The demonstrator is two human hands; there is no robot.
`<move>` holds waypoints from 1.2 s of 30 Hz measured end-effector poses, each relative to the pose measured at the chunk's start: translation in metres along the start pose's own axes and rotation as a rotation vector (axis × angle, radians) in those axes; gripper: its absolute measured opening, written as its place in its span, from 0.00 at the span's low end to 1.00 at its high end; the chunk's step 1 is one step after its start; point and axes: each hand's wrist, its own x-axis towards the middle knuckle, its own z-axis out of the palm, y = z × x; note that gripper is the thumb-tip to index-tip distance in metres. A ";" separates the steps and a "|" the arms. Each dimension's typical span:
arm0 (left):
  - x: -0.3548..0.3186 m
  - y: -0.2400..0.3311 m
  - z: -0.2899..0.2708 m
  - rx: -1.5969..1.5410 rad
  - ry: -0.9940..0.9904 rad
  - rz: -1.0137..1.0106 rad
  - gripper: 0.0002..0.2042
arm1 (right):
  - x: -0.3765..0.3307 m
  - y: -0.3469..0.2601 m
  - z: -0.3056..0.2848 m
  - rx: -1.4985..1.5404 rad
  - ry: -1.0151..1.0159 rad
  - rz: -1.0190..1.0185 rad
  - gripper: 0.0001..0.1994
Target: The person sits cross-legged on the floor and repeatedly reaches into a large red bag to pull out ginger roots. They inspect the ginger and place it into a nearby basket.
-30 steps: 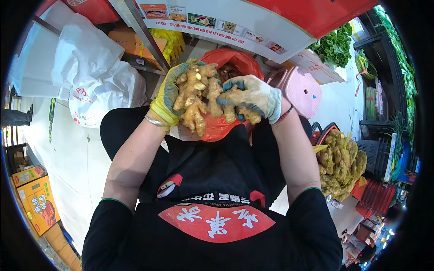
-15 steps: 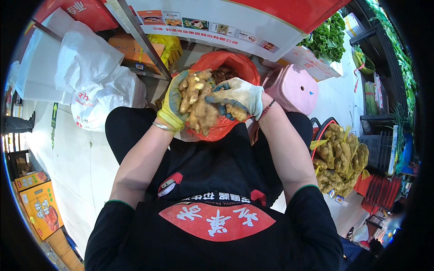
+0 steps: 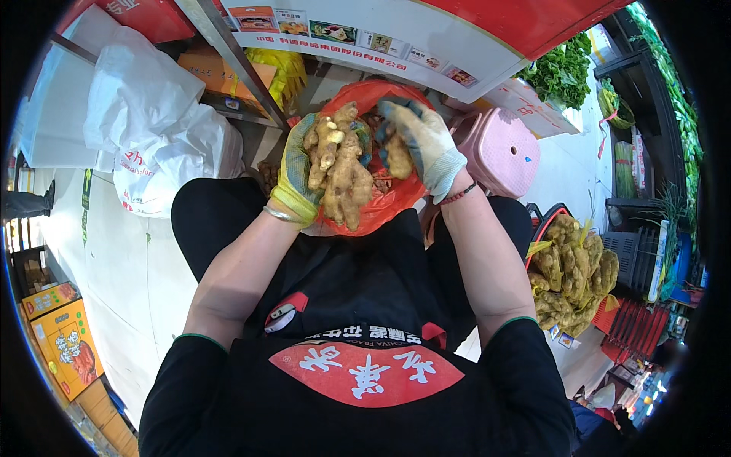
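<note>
My left hand (image 3: 299, 171), in a yellow and blue-grey work glove, is closed around a large knobbly ginger root (image 3: 345, 177) with pale cut spots near its top. To its right, my right hand (image 3: 428, 141), in a white and blue-grey glove, has its fingers curled on a smaller ginger piece (image 3: 397, 156). Both hands are over an opened red plastic bag (image 3: 401, 199) between my knees. Inside the bag lie brownish bits, mostly hidden by the ginger and gloves.
A pink plastic stool (image 3: 502, 152) stands right of the bag. Beyond my right knee sit yellow net bags of ginger (image 3: 571, 263). On the left are a white plastic sack (image 3: 164, 137) and a metal post (image 3: 232, 61). A white and red printed panel (image 3: 381, 34) closes off the far side.
My right hand has moved right and away from the large root, taking the smaller ginger piece along, and its fingers now point down over the bag. The left hand stays nearly in place.
</note>
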 end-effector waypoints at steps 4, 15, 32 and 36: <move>0.005 -0.003 0.001 -0.013 0.126 -0.002 0.17 | 0.002 -0.001 -0.001 0.308 -0.020 -0.192 0.16; 0.002 -0.006 0.007 -0.011 0.048 -0.008 0.18 | 0.015 0.016 -0.005 -0.493 0.022 -0.333 0.20; -0.002 -0.002 0.004 -0.021 0.080 -0.015 0.18 | 0.015 0.009 0.002 -0.708 0.108 -0.328 0.15; -0.004 -0.007 0.000 0.087 0.136 0.003 0.19 | 0.024 0.011 -0.006 -0.617 -0.039 -0.180 0.15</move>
